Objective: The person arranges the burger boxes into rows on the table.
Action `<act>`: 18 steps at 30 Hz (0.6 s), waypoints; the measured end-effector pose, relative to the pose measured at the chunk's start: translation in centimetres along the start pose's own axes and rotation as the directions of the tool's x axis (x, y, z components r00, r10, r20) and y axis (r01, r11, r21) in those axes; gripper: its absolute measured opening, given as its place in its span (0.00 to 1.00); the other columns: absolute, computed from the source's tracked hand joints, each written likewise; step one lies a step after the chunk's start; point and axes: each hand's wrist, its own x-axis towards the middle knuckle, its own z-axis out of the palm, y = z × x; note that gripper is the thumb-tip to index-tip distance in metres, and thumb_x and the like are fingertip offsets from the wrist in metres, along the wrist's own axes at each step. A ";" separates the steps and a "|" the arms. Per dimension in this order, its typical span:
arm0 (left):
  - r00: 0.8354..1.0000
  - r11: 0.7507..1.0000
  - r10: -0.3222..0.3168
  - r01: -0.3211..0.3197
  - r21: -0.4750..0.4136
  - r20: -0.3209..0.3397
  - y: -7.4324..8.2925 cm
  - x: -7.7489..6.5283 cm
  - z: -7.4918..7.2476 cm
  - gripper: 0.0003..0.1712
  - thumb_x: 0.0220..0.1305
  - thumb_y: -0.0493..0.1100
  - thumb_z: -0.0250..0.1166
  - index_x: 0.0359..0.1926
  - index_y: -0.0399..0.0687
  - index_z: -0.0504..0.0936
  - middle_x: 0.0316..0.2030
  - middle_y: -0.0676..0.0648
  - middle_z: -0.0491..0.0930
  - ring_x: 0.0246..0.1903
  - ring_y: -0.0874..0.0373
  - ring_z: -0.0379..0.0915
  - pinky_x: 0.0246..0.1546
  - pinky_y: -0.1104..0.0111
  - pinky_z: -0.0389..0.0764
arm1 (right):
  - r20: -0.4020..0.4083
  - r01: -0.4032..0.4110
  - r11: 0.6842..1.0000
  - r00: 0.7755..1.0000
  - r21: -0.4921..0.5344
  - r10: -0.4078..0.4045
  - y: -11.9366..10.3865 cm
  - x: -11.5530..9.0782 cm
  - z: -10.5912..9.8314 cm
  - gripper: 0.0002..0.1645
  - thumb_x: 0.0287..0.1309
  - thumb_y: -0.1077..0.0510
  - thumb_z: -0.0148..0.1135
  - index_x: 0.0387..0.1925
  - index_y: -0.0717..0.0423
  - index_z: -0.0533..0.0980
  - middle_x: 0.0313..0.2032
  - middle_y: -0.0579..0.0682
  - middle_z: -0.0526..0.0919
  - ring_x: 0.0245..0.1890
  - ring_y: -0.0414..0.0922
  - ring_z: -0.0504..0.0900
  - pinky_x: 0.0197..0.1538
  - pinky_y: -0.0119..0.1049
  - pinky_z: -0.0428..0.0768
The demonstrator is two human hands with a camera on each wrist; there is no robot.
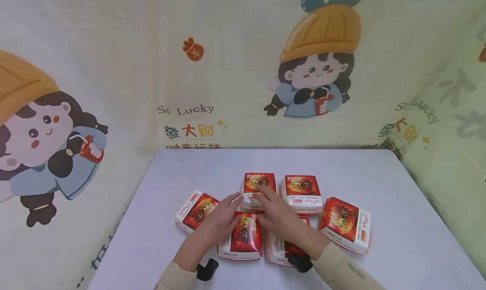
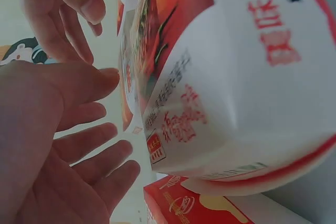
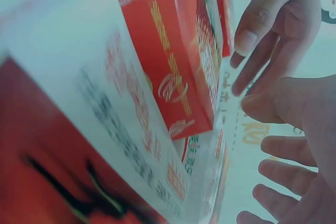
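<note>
Several red-and-white burger boxes lie on the white table in the head view. My left hand (image 1: 218, 222) reaches over the gap between the left tilted box (image 1: 191, 210) and the front middle box (image 1: 248, 237). Its fingertips are at the near left corner of the back middle box (image 1: 262, 179). Over that box's near right side are the fingers of my right hand (image 1: 282, 218), whose forearm partly covers another front box (image 1: 276, 252). Both wrist views show the fingers spread and loosely extended, gripping nothing. Whether any fingertip touches a box I cannot tell.
At the back right sits another burger box (image 1: 303, 188), and a turned one (image 1: 343, 220) lies to the right. Behind the table (image 1: 395, 189) hangs a cream cloth (image 1: 235, 79) printed with cartoon figures. Black straps (image 1: 207, 269) circle the wrists.
</note>
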 end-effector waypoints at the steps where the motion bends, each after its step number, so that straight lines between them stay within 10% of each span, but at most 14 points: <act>1: 1.000 1.000 0.000 0.000 -0.011 0.010 0.0 -0.2 0.1 0.38 0.68 0.49 0.64 0.75 0.50 0.61 0.74 0.45 0.61 0.72 0.46 0.61 0.62 0.50 0.76 | 0.005 0.000 1.000 1.000 0.000 0.000 -0.1 -0.3 0.1 0.39 0.56 0.53 0.72 0.68 0.51 0.69 0.72 0.49 0.65 0.72 0.49 0.65 0.63 0.52 0.77; 8: 0.996 0.996 -0.012 0.019 -0.083 0.083 -0.3 -1.1 0.4 0.41 0.65 0.54 0.66 0.74 0.53 0.62 0.72 0.47 0.64 0.70 0.47 0.64 0.59 0.48 0.78 | 0.044 0.002 1.000 0.999 0.004 -0.002 -1.2 -2.0 0.7 0.39 0.55 0.52 0.72 0.68 0.51 0.68 0.70 0.51 0.67 0.70 0.51 0.67 0.62 0.51 0.78; 18: 1.000 1.000 0.021 -0.021 -0.010 0.015 -0.4 -1.7 1.3 0.38 0.62 0.55 0.69 0.70 0.51 0.69 0.66 0.46 0.72 0.66 0.48 0.68 0.60 0.50 0.78 | 0.065 0.007 0.998 0.998 -0.055 -0.003 -3.0 -4.0 2.3 0.38 0.57 0.46 0.71 0.66 0.56 0.72 0.69 0.51 0.69 0.72 0.51 0.65 0.65 0.50 0.76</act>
